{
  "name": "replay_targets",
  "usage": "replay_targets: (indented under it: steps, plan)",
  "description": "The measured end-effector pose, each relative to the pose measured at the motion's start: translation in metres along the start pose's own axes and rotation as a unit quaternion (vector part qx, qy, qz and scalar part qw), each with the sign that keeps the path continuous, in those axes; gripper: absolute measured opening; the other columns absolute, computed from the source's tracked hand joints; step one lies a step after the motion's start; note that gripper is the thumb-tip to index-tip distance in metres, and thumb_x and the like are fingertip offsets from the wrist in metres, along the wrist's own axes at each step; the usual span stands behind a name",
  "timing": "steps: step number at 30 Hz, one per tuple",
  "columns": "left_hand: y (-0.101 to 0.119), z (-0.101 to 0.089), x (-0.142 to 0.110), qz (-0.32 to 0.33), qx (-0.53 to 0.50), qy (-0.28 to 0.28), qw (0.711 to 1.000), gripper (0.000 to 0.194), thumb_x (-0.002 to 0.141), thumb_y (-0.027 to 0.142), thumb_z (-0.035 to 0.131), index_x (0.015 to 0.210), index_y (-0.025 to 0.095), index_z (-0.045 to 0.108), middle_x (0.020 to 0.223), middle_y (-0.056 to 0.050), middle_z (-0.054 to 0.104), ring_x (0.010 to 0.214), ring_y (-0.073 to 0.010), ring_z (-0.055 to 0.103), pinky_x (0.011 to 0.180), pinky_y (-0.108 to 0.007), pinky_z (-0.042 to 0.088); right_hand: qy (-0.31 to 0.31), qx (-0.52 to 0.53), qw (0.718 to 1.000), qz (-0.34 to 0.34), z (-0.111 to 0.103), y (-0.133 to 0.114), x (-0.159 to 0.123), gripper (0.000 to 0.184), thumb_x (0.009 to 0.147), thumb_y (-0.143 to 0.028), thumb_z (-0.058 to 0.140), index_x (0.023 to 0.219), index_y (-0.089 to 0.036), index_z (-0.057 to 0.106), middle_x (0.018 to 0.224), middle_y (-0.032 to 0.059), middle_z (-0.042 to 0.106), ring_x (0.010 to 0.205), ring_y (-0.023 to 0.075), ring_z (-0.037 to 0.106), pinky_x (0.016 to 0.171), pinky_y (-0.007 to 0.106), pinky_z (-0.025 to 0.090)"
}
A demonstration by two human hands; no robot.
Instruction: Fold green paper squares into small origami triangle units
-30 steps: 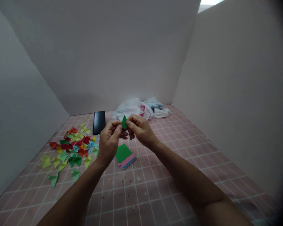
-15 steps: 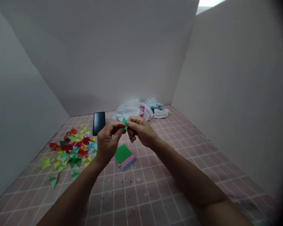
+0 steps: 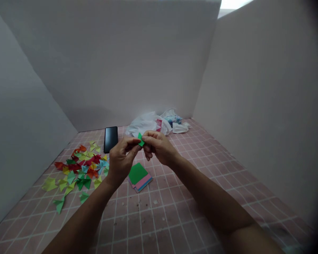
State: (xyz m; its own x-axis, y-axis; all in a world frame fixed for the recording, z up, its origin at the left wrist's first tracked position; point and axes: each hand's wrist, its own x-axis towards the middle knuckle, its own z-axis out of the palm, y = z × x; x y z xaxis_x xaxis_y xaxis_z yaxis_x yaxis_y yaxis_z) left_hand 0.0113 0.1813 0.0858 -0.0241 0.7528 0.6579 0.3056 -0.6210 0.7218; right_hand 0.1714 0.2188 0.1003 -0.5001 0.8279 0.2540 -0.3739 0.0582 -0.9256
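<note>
Green paper piece [image 3: 141,140], its fold unclear at this size, pinched between left hand [image 3: 121,160] and right hand [image 3: 159,146], above stacked origami sheets [image 3: 137,173]

Nothing readable, pink print on plastic bag [image 3: 148,123] — blurred

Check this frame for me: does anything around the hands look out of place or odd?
One thing stands out: small pale and dark specks are scattered on the pink tiles just below the paper stack. They look like crumbs or debris, and they don't resemble the folded paper pieces to the left.
</note>
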Motion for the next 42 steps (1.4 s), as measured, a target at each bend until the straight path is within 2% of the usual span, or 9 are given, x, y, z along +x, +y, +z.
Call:
replay_targets:
  steps: [7, 12, 23, 30, 34, 36, 39, 40, 42]
  plan:
    - [-0.002, -0.003, 0.0, 0.103, 0.027, 0.025, 0.994, 0.006, 0.09, 0.017, 0.073, 0.093, 0.022, 0.075, 0.092, -0.002, 0.075, 0.084, -0.0141, 0.071, 0.075, -0.025, 0.057, -0.006, 0.008, 1.0, 0.0, 0.003, -0.002, 0.0, 0.027, 0.087, -0.04, 0.068, 0.077, -0.019, 0.054, 0.052, -0.0084, 0.055, 0.038, 0.0072, 0.051, 0.04, 0.02, 0.046]
    - [-0.001, -0.003, 0.004, 0.18, 0.071, 0.026, 0.981, 0.011, 0.09, 0.013, 0.072, 0.095, 0.022, 0.077, 0.093, -0.002, 0.076, 0.087, -0.0141, 0.072, 0.079, -0.025, 0.057, -0.025, 0.017, 0.999, 0.014, 0.002, -0.005, -0.002, 0.027, 0.086, -0.04, 0.067, 0.074, -0.02, 0.053, 0.049, -0.0091, 0.054, 0.035, 0.0068, 0.048, 0.037, 0.02, 0.044]
    - [-0.001, -0.004, 0.002, 0.234, 0.115, 0.062, 0.964, 0.012, 0.088, 0.01, 0.074, 0.093, 0.021, 0.076, 0.093, -0.002, 0.076, 0.088, -0.0134, 0.073, 0.083, -0.026, 0.058, -0.041, 0.04, 0.998, 0.02, 0.006, -0.007, -0.004, 0.026, 0.088, -0.036, 0.065, 0.073, -0.021, 0.051, 0.05, -0.0091, 0.054, 0.034, 0.0069, 0.047, 0.036, 0.021, 0.044]
    - [0.005, -0.005, 0.002, 0.195, 0.079, 0.053, 0.976, 0.009, 0.088, 0.013, 0.074, 0.092, 0.021, 0.075, 0.093, -0.002, 0.076, 0.087, -0.014, 0.073, 0.079, -0.025, 0.058, -0.023, -0.004, 1.0, -0.019, 0.009, -0.011, -0.007, 0.028, 0.09, -0.038, 0.065, 0.075, -0.02, 0.052, 0.051, -0.0084, 0.055, 0.037, 0.0069, 0.05, 0.038, 0.02, 0.043]
    - [0.009, -0.003, 0.001, 0.088, -0.019, 0.029, 0.996, 0.004, 0.089, 0.019, 0.073, 0.092, 0.02, 0.073, 0.094, -0.004, 0.074, 0.087, -0.0151, 0.072, 0.075, -0.024, 0.059, 0.001, -0.065, 0.995, -0.072, 0.01, -0.011, -0.008, 0.026, 0.093, -0.038, 0.062, 0.077, -0.02, 0.052, 0.053, -0.008, 0.054, 0.041, 0.0069, 0.051, 0.043, 0.02, 0.044]
    - [0.01, 0.0, 0.001, 0.028, -0.069, 0.036, 0.997, 0.009, 0.087, 0.021, 0.075, 0.093, 0.019, 0.069, 0.091, -0.003, 0.073, 0.083, -0.0146, 0.072, 0.075, -0.025, 0.059, 0.009, -0.117, 0.989, -0.094, 0.01, -0.009, -0.007, 0.023, 0.095, -0.034, 0.058, 0.078, -0.02, 0.052, 0.053, -0.0078, 0.052, 0.042, 0.0073, 0.049, 0.044, 0.021, 0.043]
    - [0.008, 0.002, 0.002, -0.008, -0.086, 0.054, 0.995, 0.013, 0.086, 0.02, 0.073, 0.095, 0.02, 0.063, 0.087, 0.0, 0.069, 0.078, -0.0129, 0.07, 0.075, -0.025, 0.058, 0.025, -0.199, 0.969, -0.142, 0.01, -0.006, -0.006, 0.013, 0.094, -0.027, 0.058, 0.085, -0.02, 0.053, 0.062, -0.0061, 0.054, 0.048, 0.0084, 0.051, 0.047, 0.022, 0.043]
    - [0.007, 0.001, 0.003, -0.001, -0.069, 0.049, 0.996, 0.015, 0.086, 0.019, 0.072, 0.095, 0.021, 0.061, 0.087, 0.0, 0.067, 0.078, -0.0126, 0.069, 0.075, -0.025, 0.057, 0.038, -0.231, 0.957, -0.174, 0.01, -0.005, -0.005, 0.008, 0.092, -0.023, 0.061, 0.09, -0.02, 0.054, 0.07, -0.0038, 0.058, 0.055, 0.0093, 0.054, 0.051, 0.023, 0.045]
    - [0.005, -0.001, 0.004, 0.034, -0.009, 0.019, 0.999, 0.019, 0.083, 0.014, 0.071, 0.096, 0.021, 0.059, 0.088, 0.001, 0.065, 0.078, -0.0123, 0.067, 0.076, -0.026, 0.056, 0.056, -0.299, 0.92, -0.246, 0.009, -0.007, -0.005, 0.012, 0.088, -0.018, 0.065, 0.098, -0.02, 0.058, 0.088, 0.0015, 0.063, 0.072, 0.0121, 0.059, 0.064, 0.026, 0.05]
